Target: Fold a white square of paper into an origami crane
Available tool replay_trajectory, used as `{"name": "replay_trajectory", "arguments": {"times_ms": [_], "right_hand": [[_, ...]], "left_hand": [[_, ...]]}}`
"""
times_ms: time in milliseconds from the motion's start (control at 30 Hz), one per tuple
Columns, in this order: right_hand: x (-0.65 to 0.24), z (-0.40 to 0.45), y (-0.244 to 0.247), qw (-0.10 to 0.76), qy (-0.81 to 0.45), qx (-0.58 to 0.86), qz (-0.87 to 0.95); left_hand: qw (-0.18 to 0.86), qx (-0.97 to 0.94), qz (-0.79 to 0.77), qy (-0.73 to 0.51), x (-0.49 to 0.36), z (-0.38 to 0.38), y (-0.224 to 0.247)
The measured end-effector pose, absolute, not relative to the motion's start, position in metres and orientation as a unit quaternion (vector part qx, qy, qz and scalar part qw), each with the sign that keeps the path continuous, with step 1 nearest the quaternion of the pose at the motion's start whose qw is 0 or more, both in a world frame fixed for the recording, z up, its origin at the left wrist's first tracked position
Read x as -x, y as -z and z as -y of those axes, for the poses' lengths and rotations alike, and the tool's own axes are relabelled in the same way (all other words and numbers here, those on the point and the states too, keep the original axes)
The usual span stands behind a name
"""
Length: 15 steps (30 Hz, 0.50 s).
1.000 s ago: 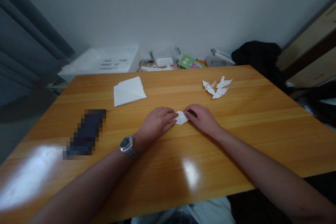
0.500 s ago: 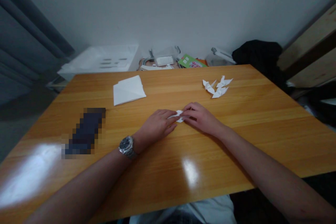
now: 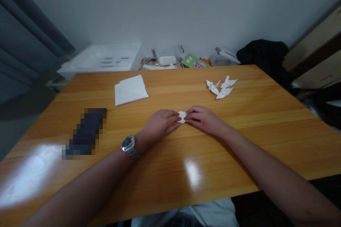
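Observing the small, angular white folded paper near the middle of the glossy brown wooden table, we note our left bare hand and right bare hand pinching its opposite edges, presumably for steadiness.

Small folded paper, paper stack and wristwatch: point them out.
Small folded paper [image 3: 182,117], head view: its uncovered middle.
Paper stack [image 3: 131,91], head view: middle of the top sheet.
Wristwatch [image 3: 128,142], head view: the dial.

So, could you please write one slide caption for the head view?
Left hand and right hand touch a small folded paper on a wooden table, bird-like paper figures beyond.
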State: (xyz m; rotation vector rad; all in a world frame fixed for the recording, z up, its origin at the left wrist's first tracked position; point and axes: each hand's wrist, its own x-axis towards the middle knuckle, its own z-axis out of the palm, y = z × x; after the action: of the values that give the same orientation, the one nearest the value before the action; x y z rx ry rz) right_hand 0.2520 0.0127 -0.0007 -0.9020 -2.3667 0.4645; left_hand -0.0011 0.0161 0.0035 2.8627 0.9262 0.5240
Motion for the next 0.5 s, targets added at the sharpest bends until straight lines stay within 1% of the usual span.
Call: {"name": "replay_trajectory", "arguments": {"times_ms": [500], "right_hand": [[-0.2418,-0.0084,0.0000,0.288,-0.201,0.339,0.873]], "left_hand": [[0.031,-0.936,-0.308,-0.165,-0.0035,-0.0157,-0.0089]]}}
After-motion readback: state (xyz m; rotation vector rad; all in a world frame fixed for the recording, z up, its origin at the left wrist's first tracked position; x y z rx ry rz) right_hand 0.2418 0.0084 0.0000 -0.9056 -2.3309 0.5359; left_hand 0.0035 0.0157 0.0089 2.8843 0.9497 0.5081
